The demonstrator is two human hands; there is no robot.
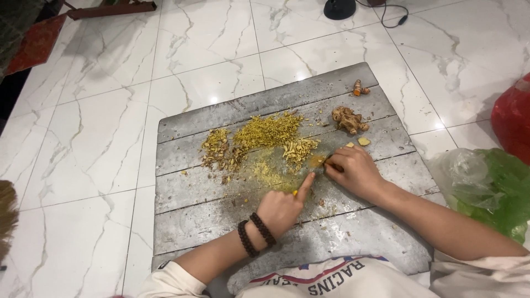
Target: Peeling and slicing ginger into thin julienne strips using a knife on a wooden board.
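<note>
The person's left hand (282, 208), with two dark bead bracelets (255, 234) on its wrist, rests on a grey wooden board (199, 221) that lies on the white marble floor (83, 127); its fingers are curled and the forefinger stretches toward the far right, tip touching the board beside a small yellow-orange piece of turmeric (316, 160). The right hand (353, 171) lies just right of that piece, fingers closed together over something at the fingertips; what it grips is too hidden to tell. To the far left of both hands the board carries heaps of chopped yellow root: a brownish heap (218, 148) at the left, a wide yellow heap (268, 130) beyond the middle, and a smaller heap of slivers (300, 149) near the turmeric piece. At the far right of the board sits a knobbly ginger root (348, 120), with a small pale chunk (363, 141) just near it and a little orange turmeric root (360, 88) farther off. On the floor at the right lie a green plastic bag (491, 187) and a red bag (513, 118).
</note>
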